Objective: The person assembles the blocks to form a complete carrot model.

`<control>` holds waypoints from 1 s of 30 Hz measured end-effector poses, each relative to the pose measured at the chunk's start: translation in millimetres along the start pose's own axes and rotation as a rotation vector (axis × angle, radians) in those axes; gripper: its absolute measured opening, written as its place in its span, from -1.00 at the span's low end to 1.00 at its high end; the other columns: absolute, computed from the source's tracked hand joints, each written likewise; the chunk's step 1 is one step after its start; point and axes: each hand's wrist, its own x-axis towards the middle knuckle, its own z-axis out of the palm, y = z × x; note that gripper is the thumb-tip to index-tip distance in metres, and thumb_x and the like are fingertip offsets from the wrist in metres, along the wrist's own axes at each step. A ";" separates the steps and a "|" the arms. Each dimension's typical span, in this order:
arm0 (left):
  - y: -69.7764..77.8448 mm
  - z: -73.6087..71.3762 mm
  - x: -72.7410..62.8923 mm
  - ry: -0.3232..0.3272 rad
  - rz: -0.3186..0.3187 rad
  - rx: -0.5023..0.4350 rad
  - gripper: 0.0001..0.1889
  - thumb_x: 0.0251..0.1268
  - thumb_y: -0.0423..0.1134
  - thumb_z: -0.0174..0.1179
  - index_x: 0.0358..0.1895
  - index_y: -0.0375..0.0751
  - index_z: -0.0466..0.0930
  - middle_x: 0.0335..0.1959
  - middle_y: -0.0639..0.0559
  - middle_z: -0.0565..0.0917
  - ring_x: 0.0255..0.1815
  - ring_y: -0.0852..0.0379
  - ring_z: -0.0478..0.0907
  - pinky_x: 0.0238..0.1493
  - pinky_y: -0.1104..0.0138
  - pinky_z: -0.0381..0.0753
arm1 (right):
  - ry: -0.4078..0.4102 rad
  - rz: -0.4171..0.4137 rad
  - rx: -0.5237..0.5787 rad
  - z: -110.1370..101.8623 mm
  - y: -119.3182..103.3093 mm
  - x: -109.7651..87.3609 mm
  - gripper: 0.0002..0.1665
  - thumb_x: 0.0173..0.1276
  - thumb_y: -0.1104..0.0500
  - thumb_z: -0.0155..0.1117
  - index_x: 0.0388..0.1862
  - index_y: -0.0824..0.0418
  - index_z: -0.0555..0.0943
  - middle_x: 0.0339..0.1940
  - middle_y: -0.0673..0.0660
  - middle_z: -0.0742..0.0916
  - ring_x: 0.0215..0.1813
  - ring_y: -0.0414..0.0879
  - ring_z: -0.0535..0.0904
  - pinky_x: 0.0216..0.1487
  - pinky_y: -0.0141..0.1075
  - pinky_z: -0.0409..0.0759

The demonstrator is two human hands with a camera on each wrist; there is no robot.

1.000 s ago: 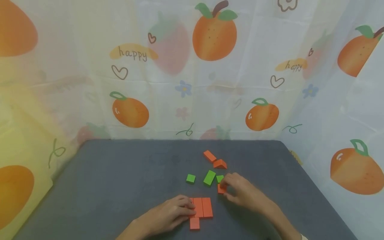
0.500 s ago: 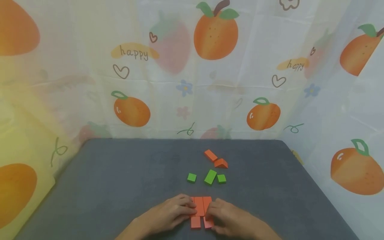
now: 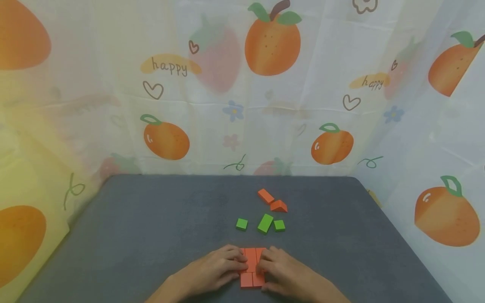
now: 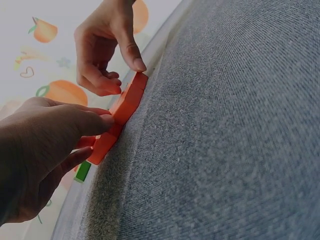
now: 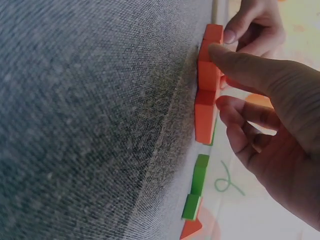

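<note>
Three long orange blocks [image 3: 250, 260] lie side by side on the table, two square orange blocks [image 3: 246, 280] against their near ends. My left hand [image 3: 214, 268] holds the group's left side, its fingers over the leftmost long block and partly hiding it. On the other side, my right hand [image 3: 288, 271] has its thumb by the right square block [image 3: 258, 280] and its curled fingers over the right long block. The right wrist view shows its thumb [image 5: 220, 54] at an orange block and the fingertips [image 5: 225, 102] at the neighbouring one.
Beyond the hands lie two small green blocks [image 3: 241, 224] and a longer green block [image 3: 265, 223]. Farther back, an orange block [image 3: 266, 196] lies by an orange triangular block [image 3: 279, 206]. A fruit-print curtain [image 3: 212, 126] surrounds the dark grey table [image 3: 170, 219].
My right hand has brought a square orange block from beside the green ones to the group's near right, then slid it left against the other square. My left hand has stayed in place.
</note>
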 end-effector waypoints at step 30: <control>-3.4 3.1 -1.1 0.027 0.029 0.002 -0.72 0.55 -0.25 0.23 0.22 -0.07 0.72 0.16 0.10 0.69 0.22 0.20 0.59 0.23 0.40 0.67 | 0.152 0.491 -0.173 -58.1 126.4 79.0 -0.70 0.48 0.12 0.38 0.07 0.27 0.70 -0.04 0.22 0.80 -0.03 0.13 0.72 -0.07 0.09 0.69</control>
